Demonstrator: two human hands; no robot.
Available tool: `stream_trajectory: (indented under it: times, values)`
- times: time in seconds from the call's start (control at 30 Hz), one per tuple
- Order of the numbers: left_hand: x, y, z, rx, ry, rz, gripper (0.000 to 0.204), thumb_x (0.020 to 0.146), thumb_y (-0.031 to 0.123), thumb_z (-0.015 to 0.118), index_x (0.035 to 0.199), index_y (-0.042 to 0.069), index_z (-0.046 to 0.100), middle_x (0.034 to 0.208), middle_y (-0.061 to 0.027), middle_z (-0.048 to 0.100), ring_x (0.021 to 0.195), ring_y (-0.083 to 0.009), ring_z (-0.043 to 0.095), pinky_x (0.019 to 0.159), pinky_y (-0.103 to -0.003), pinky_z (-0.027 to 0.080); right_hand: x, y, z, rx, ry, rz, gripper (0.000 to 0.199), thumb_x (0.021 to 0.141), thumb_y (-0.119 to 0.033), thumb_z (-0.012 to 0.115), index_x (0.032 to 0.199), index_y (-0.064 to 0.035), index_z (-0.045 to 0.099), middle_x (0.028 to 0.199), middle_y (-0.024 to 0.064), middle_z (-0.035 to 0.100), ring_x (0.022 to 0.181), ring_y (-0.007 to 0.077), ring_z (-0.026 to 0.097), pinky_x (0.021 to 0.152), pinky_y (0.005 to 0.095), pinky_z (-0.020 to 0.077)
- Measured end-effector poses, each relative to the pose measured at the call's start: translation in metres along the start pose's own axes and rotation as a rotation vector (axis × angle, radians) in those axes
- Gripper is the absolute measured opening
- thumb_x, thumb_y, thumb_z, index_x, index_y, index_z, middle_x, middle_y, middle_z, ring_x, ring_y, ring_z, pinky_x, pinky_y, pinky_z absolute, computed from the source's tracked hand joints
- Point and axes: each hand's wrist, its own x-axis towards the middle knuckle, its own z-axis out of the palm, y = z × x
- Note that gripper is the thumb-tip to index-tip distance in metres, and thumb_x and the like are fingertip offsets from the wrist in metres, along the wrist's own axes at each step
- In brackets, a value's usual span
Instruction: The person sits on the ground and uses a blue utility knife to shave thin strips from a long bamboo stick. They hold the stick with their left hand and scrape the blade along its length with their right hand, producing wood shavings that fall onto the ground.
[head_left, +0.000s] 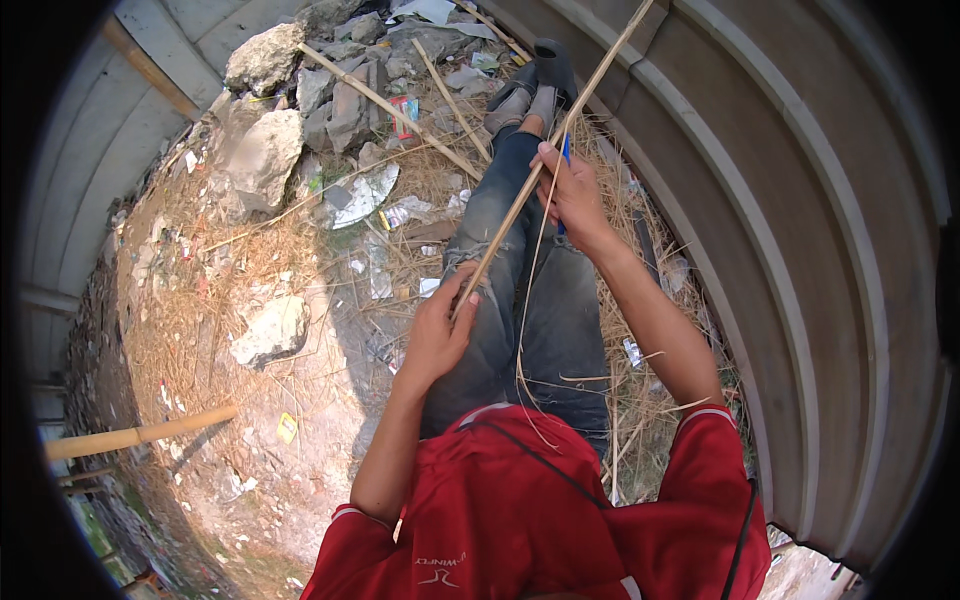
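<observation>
A long, narrow bamboo strip [507,222] slants over my outstretched legs, its far end rising past my shoes to the upper right. My left hand [438,328] grips its near end above my thigh. Farther along, my right hand [575,195] is closed around a blue tool [566,149], with the thumb against the strip. Blue shows above and below the fist; the tool's working edge is hidden. A thin peeled bamboo sliver [527,310] hangs from near the right hand and curls down to my lap.
Corrugated metal sheeting [800,200] curves close along my right. Broken rocks [345,100] and two bamboo sticks [395,108] lie ahead to the left. A pale stone [272,332], a thicker bamboo pole [150,433], dry shavings and litter cover the ground at left.
</observation>
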Motion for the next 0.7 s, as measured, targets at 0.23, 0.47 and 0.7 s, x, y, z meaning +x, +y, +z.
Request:
stream_trajectory:
  times: [0.23,0.47,0.7]
  values:
    - [0.02,0.01,0.004,0.057,0.029,-0.14,0.023,0.108,0.022,0.051,0.115,0.003,0.063,0.079,-0.0255,0.067,0.076,-0.0488,0.066,0.064,-0.052,0.048,-0.05,-0.004,0.01,-1.039,-0.097,-0.255,0.048,0.102,-0.048,0.057,0.095,-0.0006,0.065,0.065,0.0226,0.065,0.063,0.0454,0.065,0.063,0.0533,0.0524]
    - [0.017,0.007,0.003,0.14,0.029,-0.121,0.022,0.108,0.024,0.051,0.108,0.003,0.06,0.079,-0.0305,0.063,0.078,-0.0527,0.063,0.064,-0.056,0.045,-0.072,0.011,0.014,-1.339,-0.267,-0.334,0.049,0.103,-0.05,0.055,0.09,-0.0033,0.064,0.067,0.0248,0.065,0.067,0.0493,0.065,0.062,0.0574,0.0516]
    - [0.003,0.003,-0.019,0.258,-0.024,-0.196,0.025,0.107,0.027,0.053,0.111,0.003,0.061,0.077,-0.0308,0.063,0.077,-0.0526,0.063,0.063,-0.054,0.046,0.011,-0.027,-0.03,-1.462,0.061,-0.333,0.059,0.104,-0.056,0.049,0.088,-0.002,0.068,0.071,0.0232,0.069,0.07,0.0473,0.068,0.063,0.0569,0.0535]
